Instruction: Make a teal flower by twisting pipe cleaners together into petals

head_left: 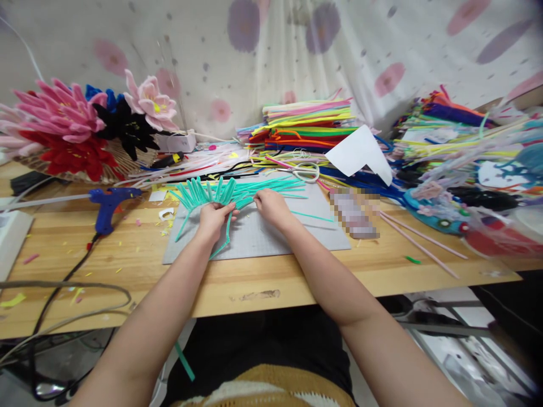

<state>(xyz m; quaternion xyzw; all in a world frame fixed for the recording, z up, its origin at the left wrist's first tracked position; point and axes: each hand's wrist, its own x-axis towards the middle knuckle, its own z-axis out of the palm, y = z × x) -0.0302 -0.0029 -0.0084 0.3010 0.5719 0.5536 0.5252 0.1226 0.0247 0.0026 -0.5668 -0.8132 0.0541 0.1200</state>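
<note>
Teal pipe cleaners [197, 194] spread in a fan over a grey mat [271, 240], several bent into loops at the left and others straight towards the right. My left hand [215, 219] pinches the bundle near its middle, with one bent teal strand hanging below the fingers. To the right, my right hand [271, 207] is closed at the strands, its fingertips pressed together; just what they grip is too small to make out. A single teal strand [314, 216] lies on the mat beyond my right wrist.
A blue glue gun [109, 206] with a cable stands at the left, near fuzzy flowers [72, 121]. Behind the mat are scissors [307, 172], stacked colourful pipe cleaners [309, 121] and white paper [360, 154]. Pink stems [418, 243] lie at the right.
</note>
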